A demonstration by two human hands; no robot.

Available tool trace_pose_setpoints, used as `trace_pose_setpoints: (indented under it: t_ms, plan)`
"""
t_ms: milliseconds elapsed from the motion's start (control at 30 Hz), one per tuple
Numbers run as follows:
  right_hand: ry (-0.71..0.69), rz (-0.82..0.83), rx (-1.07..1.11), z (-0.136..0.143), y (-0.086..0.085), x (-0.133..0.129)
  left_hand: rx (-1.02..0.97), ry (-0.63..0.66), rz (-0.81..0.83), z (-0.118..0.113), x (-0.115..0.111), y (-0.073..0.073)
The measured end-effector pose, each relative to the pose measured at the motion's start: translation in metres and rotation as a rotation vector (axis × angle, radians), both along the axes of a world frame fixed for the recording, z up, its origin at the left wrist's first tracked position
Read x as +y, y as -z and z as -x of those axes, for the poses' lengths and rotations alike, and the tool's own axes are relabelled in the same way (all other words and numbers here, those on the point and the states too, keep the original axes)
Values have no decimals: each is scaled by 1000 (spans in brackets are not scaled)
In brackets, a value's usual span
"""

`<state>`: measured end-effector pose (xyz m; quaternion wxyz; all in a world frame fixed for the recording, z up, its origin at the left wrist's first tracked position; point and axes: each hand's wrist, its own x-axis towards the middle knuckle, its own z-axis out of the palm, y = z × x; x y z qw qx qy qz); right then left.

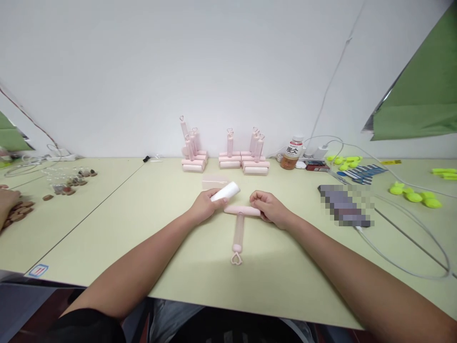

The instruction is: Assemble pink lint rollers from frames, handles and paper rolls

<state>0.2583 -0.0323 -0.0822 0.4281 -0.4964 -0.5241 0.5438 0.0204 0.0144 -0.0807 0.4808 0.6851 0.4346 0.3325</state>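
Observation:
My left hand [206,207] is closed round a white lint roll [227,191], which tilts up to the right. Between my two hands a pink lint roller frame [238,233] lies with its clear handle and heart-shaped loop pointing towards me. The fingers of my right hand [272,208] are curled round the right end of its pink crosspiece. The lint roll's lower side is close to the left end of that crosspiece; whether they touch, I cannot tell. Just behind the roll lies a pale pink translucent piece [213,182].
Several pink lint rollers [230,159] stand upright along the wall. To the right are a labelled bottle [292,153], a cabled phone [344,206], blue-grey strips [367,172] and yellow-green pieces [412,194]. Another person's hand [7,202] is at the far left beside brown pieces [21,213].

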Motion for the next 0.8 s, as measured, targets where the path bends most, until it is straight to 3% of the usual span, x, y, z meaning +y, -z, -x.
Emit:
trace_pose_setpoints:
  t_ms: [167, 367, 567, 800]
  plan:
    - [-76, -140, -184, -4, -2, -4, -148, 6, -63, 5, -2, -3]
    - [-91, -206, -375, -8, 8, -2, -372, 22, 60, -3, -3, 3]
    - [-61, -297, -307, -8, 15, -2, -351, 70, 55, -6, -6, 5]
    - [-16, -307, -259, -3, 11, -4, -346, 63, 67, -6, -8, 4]
